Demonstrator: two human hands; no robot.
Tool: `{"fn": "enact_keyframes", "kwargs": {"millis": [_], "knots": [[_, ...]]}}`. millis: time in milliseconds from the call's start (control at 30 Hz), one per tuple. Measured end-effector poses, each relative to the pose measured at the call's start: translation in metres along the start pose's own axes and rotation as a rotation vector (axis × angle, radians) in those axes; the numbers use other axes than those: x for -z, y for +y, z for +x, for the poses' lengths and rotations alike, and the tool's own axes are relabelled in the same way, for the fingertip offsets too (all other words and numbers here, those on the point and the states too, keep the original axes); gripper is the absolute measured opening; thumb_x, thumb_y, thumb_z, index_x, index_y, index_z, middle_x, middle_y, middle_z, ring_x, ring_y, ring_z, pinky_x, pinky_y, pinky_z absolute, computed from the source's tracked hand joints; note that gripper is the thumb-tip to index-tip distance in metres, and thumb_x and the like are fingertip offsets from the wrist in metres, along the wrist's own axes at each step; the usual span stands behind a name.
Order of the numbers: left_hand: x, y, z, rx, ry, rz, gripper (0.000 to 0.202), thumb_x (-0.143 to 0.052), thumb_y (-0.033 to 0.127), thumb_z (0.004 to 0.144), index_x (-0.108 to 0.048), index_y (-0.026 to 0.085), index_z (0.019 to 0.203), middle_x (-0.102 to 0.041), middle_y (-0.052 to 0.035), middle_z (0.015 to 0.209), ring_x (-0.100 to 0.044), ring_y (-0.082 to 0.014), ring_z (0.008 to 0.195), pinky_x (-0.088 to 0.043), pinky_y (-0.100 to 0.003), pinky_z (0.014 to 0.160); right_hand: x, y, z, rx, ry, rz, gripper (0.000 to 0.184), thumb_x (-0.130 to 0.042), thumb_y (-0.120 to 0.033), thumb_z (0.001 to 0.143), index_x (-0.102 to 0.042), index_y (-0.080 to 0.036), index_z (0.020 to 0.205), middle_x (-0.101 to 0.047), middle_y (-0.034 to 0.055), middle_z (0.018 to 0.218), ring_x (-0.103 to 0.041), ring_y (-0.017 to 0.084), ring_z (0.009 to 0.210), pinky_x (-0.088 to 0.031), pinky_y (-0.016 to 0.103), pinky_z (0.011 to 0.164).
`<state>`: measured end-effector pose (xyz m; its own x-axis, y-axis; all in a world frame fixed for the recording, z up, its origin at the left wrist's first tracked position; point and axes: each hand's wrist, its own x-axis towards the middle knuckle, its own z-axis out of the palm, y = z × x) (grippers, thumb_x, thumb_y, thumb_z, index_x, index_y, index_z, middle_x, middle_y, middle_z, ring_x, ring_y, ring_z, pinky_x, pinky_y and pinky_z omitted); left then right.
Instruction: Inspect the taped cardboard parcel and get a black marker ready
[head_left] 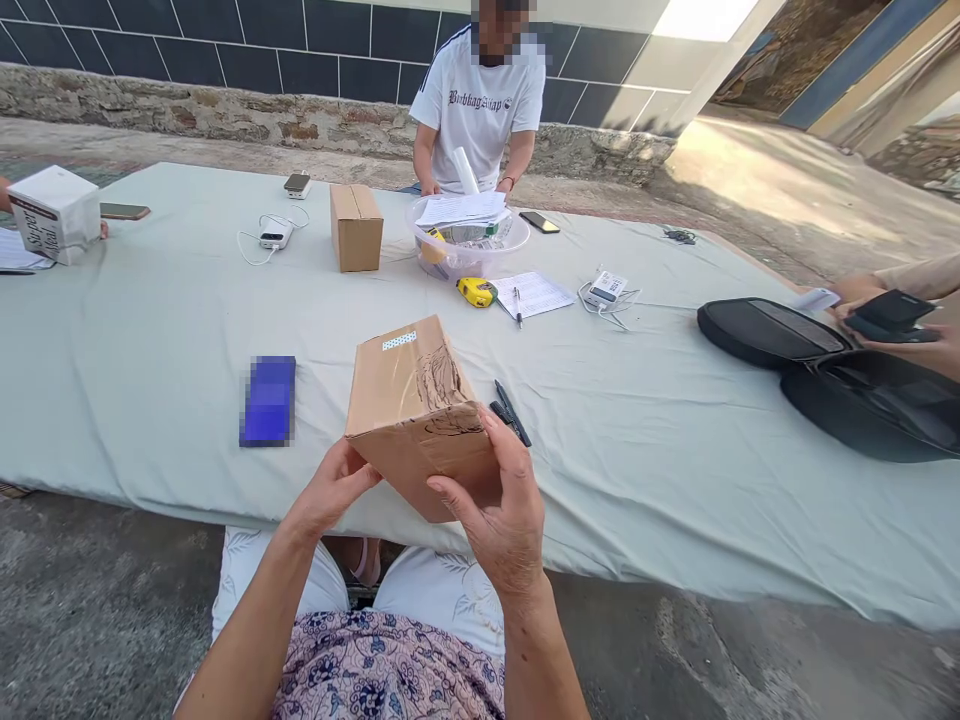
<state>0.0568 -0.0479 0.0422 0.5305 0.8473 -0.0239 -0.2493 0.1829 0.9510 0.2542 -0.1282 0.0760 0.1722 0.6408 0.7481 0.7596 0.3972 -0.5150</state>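
Observation:
A brown cardboard box (416,400) with a taped top and a torn label patch is held tilted above the near edge of the table (150,380). My left hand (334,490) grips its lower left corner with curled fingers. On the box's right side, my right hand (499,505) wraps around the lower edge, thumb on the front face. A black pen (511,412) lies on the cloth just right of the box. A blurred blue flat object (268,400) lies to the left.
A second cardboard box (355,227), a clear bowl of papers (469,240), a yellow tape measure (477,291), power banks and phones lie further back. A person in a white shirt (480,100) sits opposite. Black open cases (825,370) lie at right, beside another person's hands holding a phone (892,315).

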Motion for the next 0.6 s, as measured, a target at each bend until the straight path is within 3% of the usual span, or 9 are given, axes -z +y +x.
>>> {"fn": "enact_keyframes", "kwargs": {"millis": [100,233,333,433,500,600], "knots": [[-0.001,0.000,-0.004,-0.003,-0.013,-0.053,0.061,-0.089,0.047,0.076,-0.070,0.020,0.126,-0.074,-0.0158,0.130,-0.064,-0.0382,0.129,-0.053,-0.050,0.109,-0.002,0.001,0.000,0.066,-0.009,-0.033,0.079,-0.077,-0.030,0.093,-0.037,-0.033,0.161,-0.062,0.0141,0.147,-0.060,0.031,0.137,-0.053,0.054,0.110],[-0.012,0.003,-0.003,-0.094,-0.017,-0.160,0.073,-0.090,0.049,0.074,-0.061,0.026,0.137,-0.065,-0.0138,0.143,-0.058,-0.0353,0.137,-0.049,-0.050,0.114,-0.005,-0.003,-0.001,0.074,-0.039,-0.062,0.071,-0.068,-0.021,0.098,-0.038,-0.032,0.161,-0.059,0.0149,0.150,-0.057,0.031,0.140,-0.052,0.054,0.111],[-0.020,0.001,0.003,-0.164,0.184,-0.186,0.067,-0.088,0.048,0.078,-0.059,0.030,0.135,-0.064,-0.0106,0.142,-0.057,-0.0300,0.137,-0.048,-0.045,0.115,-0.007,-0.010,-0.004,0.083,-0.071,-0.059,0.066,-0.064,-0.017,0.099,-0.041,-0.030,0.160,-0.054,0.0151,0.154,-0.052,0.031,0.143,-0.050,0.054,0.114],[-0.022,-0.004,0.007,-0.219,0.376,-0.194,0.062,-0.086,0.049,0.080,-0.057,0.033,0.132,-0.066,-0.0068,0.132,-0.064,-0.0246,0.125,-0.052,-0.040,0.107,-0.012,-0.020,-0.009,0.108,-0.106,-0.042,0.063,-0.064,-0.016,0.098,-0.045,-0.028,0.157,-0.051,0.0151,0.156,-0.049,0.031,0.144,-0.050,0.054,0.114],[-0.020,-0.006,0.007,-0.279,0.375,-0.175,0.082,-0.087,0.060,0.076,-0.047,0.037,0.144,-0.065,-0.0065,0.133,-0.064,-0.0249,0.125,-0.051,-0.040,0.108,-0.016,-0.025,-0.013,0.108,-0.125,-0.039,0.060,-0.063,-0.016,0.098,-0.048,-0.025,0.155,-0.048,0.0158,0.158,-0.047,0.031,0.145,-0.049,0.054,0.115],[-0.018,-0.006,0.005,-0.323,0.239,-0.064,0.129,-0.087,0.073,0.065,-0.012,0.041,0.164,-0.056,-0.0102,0.147,-0.053,-0.0304,0.142,-0.040,-0.046,0.120,-0.023,-0.033,-0.020,0.102,-0.133,-0.066,0.053,-0.062,-0.016,0.097,-0.054,-0.020,0.150,-0.046,0.0175,0.161,-0.044,0.033,0.147,-0.047,0.054,0.116]]}}
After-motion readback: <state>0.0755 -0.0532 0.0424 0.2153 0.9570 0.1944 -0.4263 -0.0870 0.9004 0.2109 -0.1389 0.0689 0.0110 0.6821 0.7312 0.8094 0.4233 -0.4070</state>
